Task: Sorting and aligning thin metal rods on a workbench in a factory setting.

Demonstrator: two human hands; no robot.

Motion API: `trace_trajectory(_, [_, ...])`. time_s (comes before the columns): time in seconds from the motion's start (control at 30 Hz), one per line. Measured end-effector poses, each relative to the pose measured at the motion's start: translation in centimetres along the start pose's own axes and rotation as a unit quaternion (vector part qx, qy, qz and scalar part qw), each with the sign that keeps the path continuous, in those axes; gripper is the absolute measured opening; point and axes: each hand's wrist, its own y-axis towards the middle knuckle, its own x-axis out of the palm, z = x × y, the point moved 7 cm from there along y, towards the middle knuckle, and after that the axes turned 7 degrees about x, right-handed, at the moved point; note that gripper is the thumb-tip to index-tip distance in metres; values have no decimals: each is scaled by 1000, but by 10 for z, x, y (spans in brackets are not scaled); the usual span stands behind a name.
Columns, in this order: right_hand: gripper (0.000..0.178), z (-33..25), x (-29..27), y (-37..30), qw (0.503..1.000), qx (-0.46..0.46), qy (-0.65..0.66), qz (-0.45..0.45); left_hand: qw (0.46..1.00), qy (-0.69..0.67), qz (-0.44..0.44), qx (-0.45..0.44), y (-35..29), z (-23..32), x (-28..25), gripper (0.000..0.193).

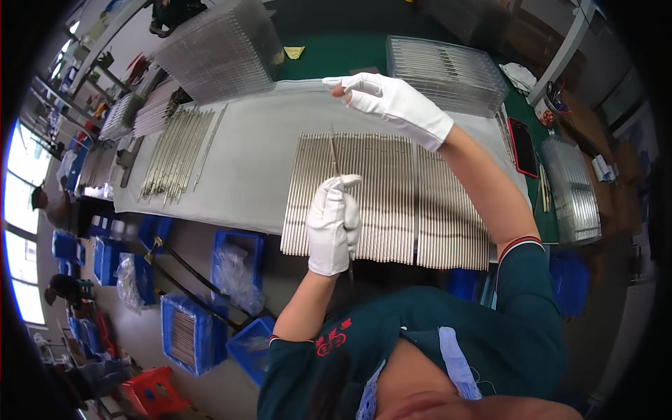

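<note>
My left hand (333, 227), in a white glove, is closed around a thin metal rod (333, 150). The rod stands out above the fist, and its lower end shows below the wrist. Beneath lies a wide row of metal rods (381, 189), side by side on the pale table cover. My right hand (399, 105), gloved in white with a bare fingertip showing, hovers beyond the row's far edge. Its index finger is stretched out and other fingers are bent; I see nothing in it. A gap separates it from the held rod's tip.
Loose rods (178, 150) lie on the left of the pale cover (245, 168). Clear plastic racks (217, 56) are stacked at the back left; another clear rack (448, 73) stands behind my right hand. A red-edged phone (522, 147) lies at right. Blue bins (185, 332) stand below left.
</note>
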Motion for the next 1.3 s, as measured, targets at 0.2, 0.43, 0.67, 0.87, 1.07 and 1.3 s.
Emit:
trace_trajectory(0.2, [71, 97, -22, 95, 837, 110, -524, 116, 988, 8, 153, 1, -31, 11, -100, 46])
trace_trajectory(0.43, [62, 169, -46, 129, 759, 297, -574, 84, 981, 48, 185, -22, -38, 11, -126, 43])
trace_trajectory(0.67, [43, 99, -19, 118, 790, 28, -576, 209, 980, 58, 187, -25, -35, 9, -126, 43])
trace_trajectory(0.87, [58, 61, 76, 0, 885, -114, -447, -57, 988, -13, 148, -36, -37, 6, -117, 46])
trace_trajectory(1.07, [70, 62, 59, -64, 868, -57, -489, -63, 988, -140, 38, -55, -44, 5, -92, 49])
trace_trajectory(1.3, [66, 88, 45, -74, 857, 45, -513, 21, 998, 0, 48, -51, -42, 7, -56, 48])
